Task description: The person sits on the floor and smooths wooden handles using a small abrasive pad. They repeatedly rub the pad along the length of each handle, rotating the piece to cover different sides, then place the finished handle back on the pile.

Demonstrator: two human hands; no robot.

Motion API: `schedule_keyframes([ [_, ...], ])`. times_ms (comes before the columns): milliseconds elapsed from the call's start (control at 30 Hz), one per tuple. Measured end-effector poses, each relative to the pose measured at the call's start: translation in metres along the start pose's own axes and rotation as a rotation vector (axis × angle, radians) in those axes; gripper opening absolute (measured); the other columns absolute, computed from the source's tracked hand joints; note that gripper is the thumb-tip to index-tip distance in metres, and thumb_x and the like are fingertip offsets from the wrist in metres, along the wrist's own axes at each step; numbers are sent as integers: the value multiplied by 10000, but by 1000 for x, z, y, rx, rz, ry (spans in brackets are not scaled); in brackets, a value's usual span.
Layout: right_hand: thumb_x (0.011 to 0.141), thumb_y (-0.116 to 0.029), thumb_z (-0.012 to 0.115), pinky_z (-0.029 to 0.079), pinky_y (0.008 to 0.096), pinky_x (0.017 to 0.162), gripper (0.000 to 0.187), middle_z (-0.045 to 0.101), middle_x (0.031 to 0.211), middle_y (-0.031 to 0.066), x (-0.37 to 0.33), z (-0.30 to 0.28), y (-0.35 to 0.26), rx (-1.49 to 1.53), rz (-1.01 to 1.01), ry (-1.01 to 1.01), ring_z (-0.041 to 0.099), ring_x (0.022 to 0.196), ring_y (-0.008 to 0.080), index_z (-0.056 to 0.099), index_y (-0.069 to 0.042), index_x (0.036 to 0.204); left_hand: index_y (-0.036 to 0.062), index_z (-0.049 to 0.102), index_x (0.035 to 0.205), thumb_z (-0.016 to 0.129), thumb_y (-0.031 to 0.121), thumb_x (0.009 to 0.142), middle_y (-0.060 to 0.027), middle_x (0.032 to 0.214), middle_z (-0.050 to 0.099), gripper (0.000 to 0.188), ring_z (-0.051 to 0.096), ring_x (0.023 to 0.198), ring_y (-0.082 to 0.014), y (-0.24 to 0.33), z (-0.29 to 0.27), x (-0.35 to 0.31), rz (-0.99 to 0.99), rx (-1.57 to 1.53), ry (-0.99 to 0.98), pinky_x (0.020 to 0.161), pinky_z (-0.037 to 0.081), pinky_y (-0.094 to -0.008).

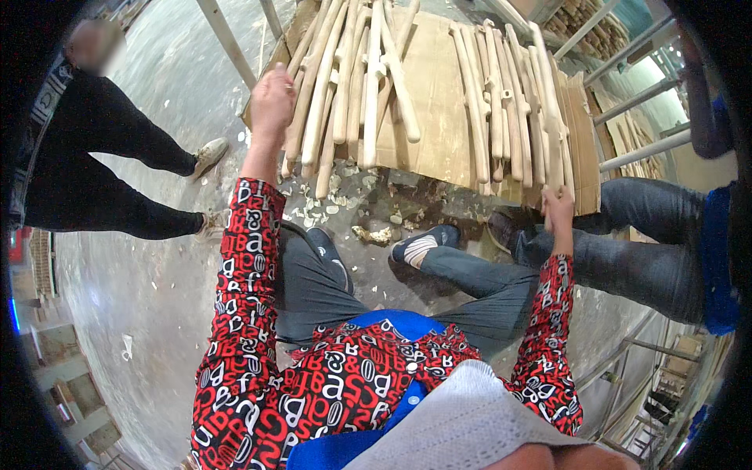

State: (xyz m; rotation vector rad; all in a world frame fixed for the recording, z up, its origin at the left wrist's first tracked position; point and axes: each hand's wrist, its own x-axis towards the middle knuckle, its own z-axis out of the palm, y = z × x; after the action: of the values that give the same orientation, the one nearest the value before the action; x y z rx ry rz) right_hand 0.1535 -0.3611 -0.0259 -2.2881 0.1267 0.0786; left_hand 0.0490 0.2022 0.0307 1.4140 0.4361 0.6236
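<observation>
My right hand (pixel 558 208) is closed round the near end of a long, pale wooden stick (pixel 553 125), at the right side of a group of similar sticks. My left hand (pixel 273 100) is a fist beside the left pile of wooden sticks (pixel 316 102), over the board's left edge; what it holds, if anything, is hidden. Many sticks have rounded ends and small knobs or notches along them. They lie lengthwise on a cardboard-covered surface (pixel 433 102), with two sticks crossing over the left pile.
Wood shavings (pixel 368 205) litter the floor around my feet. A person in dark clothes (pixel 110 157) stands at the left; another in jeans (pixel 650 227) is close on my right. Metal rails (pixel 638 102) and stacked wood (pixel 583 27) are at the far right.
</observation>
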Motion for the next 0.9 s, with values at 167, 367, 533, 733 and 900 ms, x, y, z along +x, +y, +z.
schedule_keyframes([
  [167, 825, -242, 645, 473, 362, 856, 405, 597, 1100, 190, 48, 51, -50, -695, -541, 417, 611, 978, 253, 575, -4, 1145, 87, 543, 869, 395, 338, 997, -12, 613, 519, 318, 510, 558, -129, 18, -49, 4, -36, -147, 107, 536, 408, -264],
  [367, 854, -414, 623, 493, 289, 678, 558, 631, 1034, 84, 42, 222, -141, 225, -127, -494, 594, 833, 146, 519, -60, 1272, 49, 174, 1432, 394, 187, 995, -158, 1018, 642, 508, 619, 1051, -253, 31, -29, -3, -4, -368, -25, 703, 560, -308],
  [533, 939, -369, 524, 487, 284, 477, 398, 598, 819, 100, 40, 295, -184, 589, 209, -724, 576, 574, 160, 487, -37, 1155, 58, 532, 1144, 566, 195, 942, -76, 841, 639, 246, 617, 701, -138, 31, -26, 3, 61, -415, 73, 577, 505, -238],
  [733, 947, -346, 515, 412, 261, 380, 301, 560, 680, 58, 29, 296, -164, 655, 136, -578, 492, 450, 110, 449, -53, 979, 35, 575, 880, 571, 367, 926, 1, 595, 500, 335, 514, 551, -104, 27, -41, 8, -69, -589, 142, 526, 468, -271],
  [900, 898, -231, 606, 418, 252, 418, 351, 585, 711, 64, -48, 291, -99, 573, -200, -285, 516, 488, 104, 457, 7, 1108, 29, 583, 977, 588, 207, 915, -67, 767, 649, 188, 579, 599, -119, 21, -39, 4, -37, -237, 89, 582, 511, -282],
])
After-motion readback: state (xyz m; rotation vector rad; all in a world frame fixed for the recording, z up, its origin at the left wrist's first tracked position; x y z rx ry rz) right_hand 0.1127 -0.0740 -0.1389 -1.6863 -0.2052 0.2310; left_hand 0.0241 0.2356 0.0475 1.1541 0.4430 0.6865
